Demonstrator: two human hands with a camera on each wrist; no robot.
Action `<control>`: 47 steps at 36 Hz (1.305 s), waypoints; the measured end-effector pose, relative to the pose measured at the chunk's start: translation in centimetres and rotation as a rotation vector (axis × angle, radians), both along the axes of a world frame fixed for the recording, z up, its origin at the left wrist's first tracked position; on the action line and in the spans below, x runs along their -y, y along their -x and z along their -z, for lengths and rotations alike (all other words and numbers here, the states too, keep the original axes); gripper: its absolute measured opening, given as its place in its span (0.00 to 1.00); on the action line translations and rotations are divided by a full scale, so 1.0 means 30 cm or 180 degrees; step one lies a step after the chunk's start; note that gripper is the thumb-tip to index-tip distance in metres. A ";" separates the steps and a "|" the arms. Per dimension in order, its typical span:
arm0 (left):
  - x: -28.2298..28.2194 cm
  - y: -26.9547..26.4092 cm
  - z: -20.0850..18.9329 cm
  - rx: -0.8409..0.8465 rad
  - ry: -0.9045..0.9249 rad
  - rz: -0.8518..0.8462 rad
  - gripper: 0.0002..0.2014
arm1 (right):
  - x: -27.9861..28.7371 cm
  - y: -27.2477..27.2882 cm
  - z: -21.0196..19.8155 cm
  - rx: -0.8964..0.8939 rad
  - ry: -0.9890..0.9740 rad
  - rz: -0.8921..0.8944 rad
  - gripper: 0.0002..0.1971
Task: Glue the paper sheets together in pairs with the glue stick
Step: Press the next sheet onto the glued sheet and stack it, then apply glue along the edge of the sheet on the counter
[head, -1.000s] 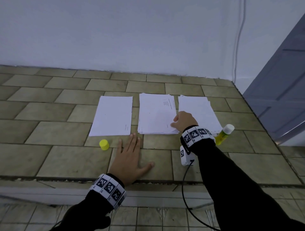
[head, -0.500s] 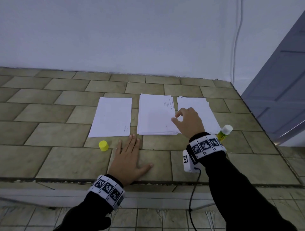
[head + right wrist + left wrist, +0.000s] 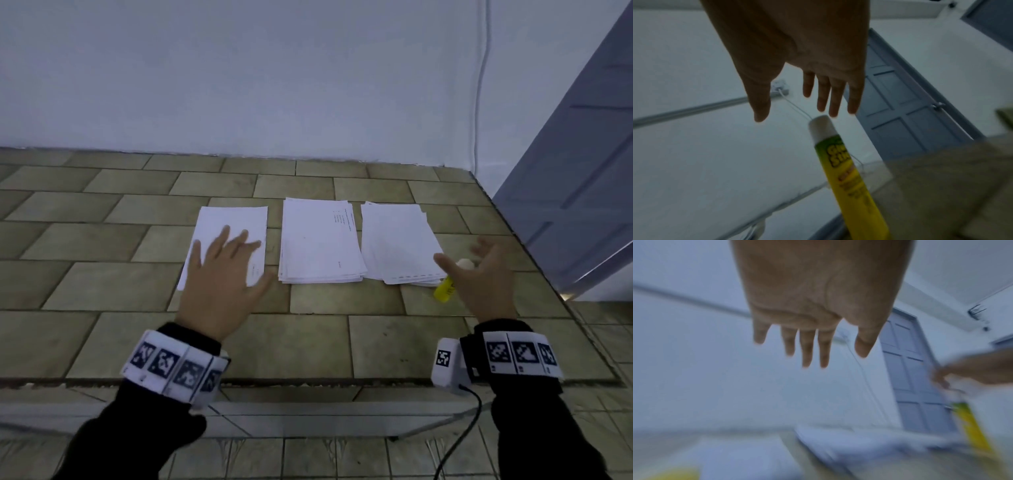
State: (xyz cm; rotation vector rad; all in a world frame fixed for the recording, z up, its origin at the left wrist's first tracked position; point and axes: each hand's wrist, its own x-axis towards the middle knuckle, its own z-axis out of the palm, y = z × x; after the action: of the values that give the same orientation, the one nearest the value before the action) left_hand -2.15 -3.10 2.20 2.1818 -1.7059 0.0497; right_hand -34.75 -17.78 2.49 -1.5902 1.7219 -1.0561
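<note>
Yellow glue stick (image 3: 444, 290) lies just under the spread, empty right hand (image 3: 486, 277), beside the right paper stack (image 3: 397, 243).

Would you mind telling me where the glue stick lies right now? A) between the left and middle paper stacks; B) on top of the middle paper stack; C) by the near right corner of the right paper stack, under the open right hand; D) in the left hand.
C: the glue stick lies on the tiles at the right paper stack, below the right hand, whose fingers are spread.
</note>
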 end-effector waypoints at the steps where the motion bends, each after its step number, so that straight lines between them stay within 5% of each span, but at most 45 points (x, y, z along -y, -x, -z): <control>1: 0.018 -0.021 -0.015 -0.0053 -0.0226 -0.0152 0.34 | -0.002 0.005 0.016 -0.0008 -0.0183 -0.0026 0.39; 9: 0.163 -0.144 0.056 0.0181 -0.1619 -0.0760 0.36 | -0.025 -0.001 0.082 -0.0616 -0.0135 -0.0229 0.19; 17: 0.217 -0.169 0.132 0.0106 -0.1803 -0.0745 0.35 | -0.042 -0.028 0.085 -0.0647 -0.0086 -0.0346 0.13; 26: 0.218 -0.203 0.128 0.0069 -0.1526 -0.0692 0.22 | -0.041 -0.022 0.094 -0.0608 0.0009 -0.0410 0.13; 36: 0.157 -0.199 -0.019 -0.0586 -0.0096 -0.1040 0.23 | -0.038 -0.022 0.106 -0.0594 0.0090 -0.0389 0.13; 42: 0.104 -0.130 -0.095 -0.0921 0.0645 -0.0069 0.18 | -0.035 -0.021 0.108 -0.0608 0.0103 -0.0388 0.14; 47: 0.063 -0.040 -0.062 -0.1032 0.0164 0.1113 0.23 | -0.030 -0.017 0.115 -0.0567 0.0114 -0.0422 0.15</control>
State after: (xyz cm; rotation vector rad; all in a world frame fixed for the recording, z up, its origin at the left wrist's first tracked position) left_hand -0.94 -4.99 4.07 1.7134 -1.8370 -0.3286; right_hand -34.23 -16.88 -0.96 -1.8422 1.6913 -0.9090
